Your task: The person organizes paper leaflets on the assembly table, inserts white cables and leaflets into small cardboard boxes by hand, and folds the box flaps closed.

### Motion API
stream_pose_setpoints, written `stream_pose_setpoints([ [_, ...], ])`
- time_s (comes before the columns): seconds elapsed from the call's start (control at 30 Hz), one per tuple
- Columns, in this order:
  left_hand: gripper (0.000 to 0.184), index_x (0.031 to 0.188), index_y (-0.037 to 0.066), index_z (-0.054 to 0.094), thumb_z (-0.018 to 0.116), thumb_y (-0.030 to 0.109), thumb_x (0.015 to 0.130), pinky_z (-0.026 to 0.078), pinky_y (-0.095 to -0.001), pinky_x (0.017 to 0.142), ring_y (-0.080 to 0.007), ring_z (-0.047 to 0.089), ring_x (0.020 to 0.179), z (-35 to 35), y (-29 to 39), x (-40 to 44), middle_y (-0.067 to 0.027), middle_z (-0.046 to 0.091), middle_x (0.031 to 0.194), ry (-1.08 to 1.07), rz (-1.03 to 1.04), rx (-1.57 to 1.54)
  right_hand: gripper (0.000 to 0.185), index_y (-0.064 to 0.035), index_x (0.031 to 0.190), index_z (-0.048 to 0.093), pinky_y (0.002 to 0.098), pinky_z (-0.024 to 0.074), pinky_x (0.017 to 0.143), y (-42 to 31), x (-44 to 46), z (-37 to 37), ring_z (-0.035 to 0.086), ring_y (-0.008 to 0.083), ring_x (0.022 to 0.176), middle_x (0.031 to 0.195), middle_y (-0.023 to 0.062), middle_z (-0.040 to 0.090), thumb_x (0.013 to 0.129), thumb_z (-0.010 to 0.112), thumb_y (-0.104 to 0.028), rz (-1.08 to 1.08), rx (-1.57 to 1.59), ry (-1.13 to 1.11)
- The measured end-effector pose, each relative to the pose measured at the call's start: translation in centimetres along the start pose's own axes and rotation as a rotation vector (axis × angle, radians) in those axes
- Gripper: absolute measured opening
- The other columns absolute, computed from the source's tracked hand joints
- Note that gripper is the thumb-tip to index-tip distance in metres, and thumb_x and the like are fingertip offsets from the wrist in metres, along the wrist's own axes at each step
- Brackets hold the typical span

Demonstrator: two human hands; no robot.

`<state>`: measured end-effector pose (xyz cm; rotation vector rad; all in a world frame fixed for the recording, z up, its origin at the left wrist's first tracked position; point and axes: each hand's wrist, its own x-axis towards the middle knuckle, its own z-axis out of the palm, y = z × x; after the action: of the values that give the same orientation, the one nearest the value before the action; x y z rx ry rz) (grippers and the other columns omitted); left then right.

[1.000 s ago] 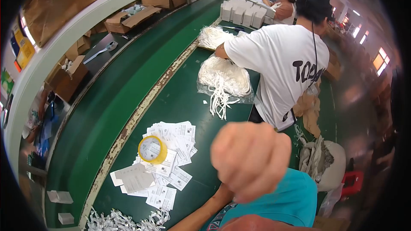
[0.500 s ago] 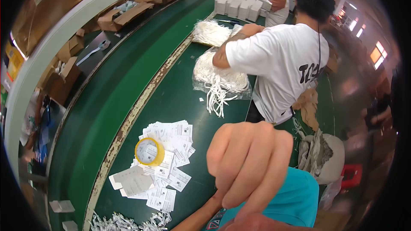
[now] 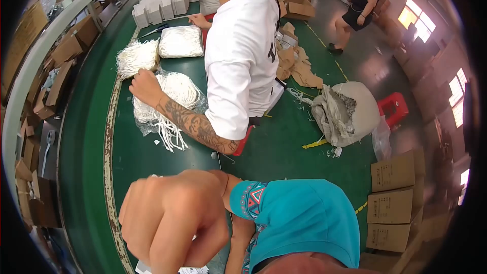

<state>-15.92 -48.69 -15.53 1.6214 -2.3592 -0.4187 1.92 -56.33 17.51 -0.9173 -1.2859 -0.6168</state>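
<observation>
My right hand [image 3: 172, 218] is raised close to the camera as a closed fist, with nothing showing between its curled fingers. A bare forearm [image 3: 241, 231] shows below my teal sleeve [image 3: 248, 198]; my left hand is out of sight. Edges of white printed papers [image 3: 195, 270] peek out under the fist, which hides most of the table there. Beyond it, white cords [image 3: 177, 89] lie bundled in a clear plastic bag, with loose ends spilling toward me.
A co-worker in a white shirt [image 3: 236, 66] has a tattooed arm over the cords. Stacked white boxes [image 3: 162, 5] stand farther back. Right of the table are a large open sack [image 3: 350, 109], a red stool [image 3: 393, 111] and cartons [image 3: 390, 205]. Another person [image 3: 360, 10] is in the aisle.
The view has swung right, so the tape roll and most papers are out of sight. My fist has shifted left and lower in view. The co-worker's arm now reaches over the cords.
</observation>
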Motion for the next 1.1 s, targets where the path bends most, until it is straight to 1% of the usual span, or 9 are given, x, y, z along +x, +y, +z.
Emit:
stream_pose_setpoints([
  [0.07,0.015,0.092,0.008,0.070,0.060,0.016,0.084,0.054,-0.0440,0.080,-0.0294,0.071,0.087,-0.2,-0.3,0.4,-0.0113,0.071,0.090,0.008,-0.008,0.001,0.015,-0.0065,0.064,0.067,0.0345,0.0366,0.043,0.6,0.1,0.5,0.054,0.0199,0.049,0.059,0.0041,0.055,0.074,0.062,0.003,-0.016,0.005,0.028],
  [0.13,0.015,0.092,0.008,0.070,0.060,0.016,0.084,0.054,-0.0440,0.080,-0.0293,0.071,0.087,-0.3,-0.9,1.0,-0.0113,0.071,0.090,0.028,-0.013,0.010,0.016,0.0030,0.106,0.071,0.0378,0.0465,0.058,-0.1,0.8,-0.6,0.066,0.0282,0.072,0.085,0.0134,0.066,0.096,0.059,0.000,-0.039,-0.077,-0.312],
  [0.17,0.015,0.092,0.008,0.070,0.060,0.016,0.084,0.054,-0.0440,0.080,-0.0293,0.071,0.087,-0.3,-1.1,1.2,-0.0113,0.071,0.090,0.035,-0.014,0.015,0.017,0.0015,0.102,0.071,0.0402,0.0436,0.056,-0.3,0.9,-0.1,0.062,0.0293,0.066,0.078,0.0124,0.062,0.099,0.058,-0.008,-0.035,-0.105,-0.322],
  [0.3,0.015,0.092,0.008,0.071,0.060,0.016,0.084,0.054,-0.0440,0.080,-0.0292,0.071,0.086,-0.6,-2.3,1.9,-0.0112,0.072,0.090,0.070,-0.026,0.037,0.023,0.0050,0.093,0.067,0.0392,0.0365,0.050,-1.6,2.1,-0.5,0.053,0.0270,0.056,0.072,0.0107,0.055,0.102,0.053,-0.011,-0.223,-0.067,-0.385],
  [0.4,0.015,0.091,0.008,0.071,0.060,0.016,0.084,0.054,-0.0440,0.080,-0.0292,0.071,0.086,-1.2,-3.4,3.0,-0.0112,0.072,0.090,0.106,-0.029,0.067,0.025,0.0068,0.090,0.066,0.0384,0.0339,0.047,-1.3,0.9,1.0,0.049,0.0240,0.052,0.070,0.0095,0.054,0.103,0.051,-0.009,-0.206,-0.123,-0.234],
  [0.67,0.015,0.091,0.009,0.071,0.059,0.016,0.084,0.054,-0.0441,0.081,-0.0291,0.071,0.086,-1.8,-4.3,2.4,-0.0111,0.072,0.090,0.135,-0.101,0.113,0.025,0.0081,0.093,0.068,0.0379,0.0366,0.049,-2.8,1.1,-0.7,0.056,0.0236,0.057,0.074,0.0093,0.059,0.103,0.053,-0.009,-0.211,-0.087,-0.403],
  [0.77,0.015,0.091,0.009,0.071,0.059,0.016,0.084,0.054,-0.0441,0.081,-0.0290,0.071,0.086,-1.4,-3.9,2.0,-0.0111,0.072,0.090,0.138,-0.132,0.111,0.012,0.0031,0.067,0.061,0.0302,0.0318,0.047,-2.7,-1.1,0.0,0.045,0.0171,0.049,0.062,0.0056,0.052,0.078,0.066,0.007,-0.238,0.049,-0.298],
  [0.97,0.015,0.090,0.009,0.071,0.059,0.016,0.084,0.054,-0.0441,0.081,-0.0289,0.071,0.086,-1.1,-3.4,2.0,-0.0110,0.072,0.090,0.153,-0.160,0.112,0.018,-0.0012,0.066,0.058,0.0325,0.0240,0.046,-1.9,-0.5,0.8,0.037,0.0168,0.046,0.058,0.0021,0.042,0.084,0.057,0.001,-0.197,0.307,-0.334],
  [1.1,0.016,0.090,0.009,0.072,0.059,0.016,0.084,0.054,-0.0442,0.082,-0.0289,0.071,0.085,-1.1,-3.6,2.5,-0.0110,0.072,0.090,0.161,-0.166,0.120,0.021,-0.0035,0.068,0.059,0.0346,0.0227,0.046,0.3,-0.2,2.3,0.034,0.0172,0.045,0.058,0.0010,0.039,0.087,0.052,-0.001,-0.103,0.145,-0.403],
])
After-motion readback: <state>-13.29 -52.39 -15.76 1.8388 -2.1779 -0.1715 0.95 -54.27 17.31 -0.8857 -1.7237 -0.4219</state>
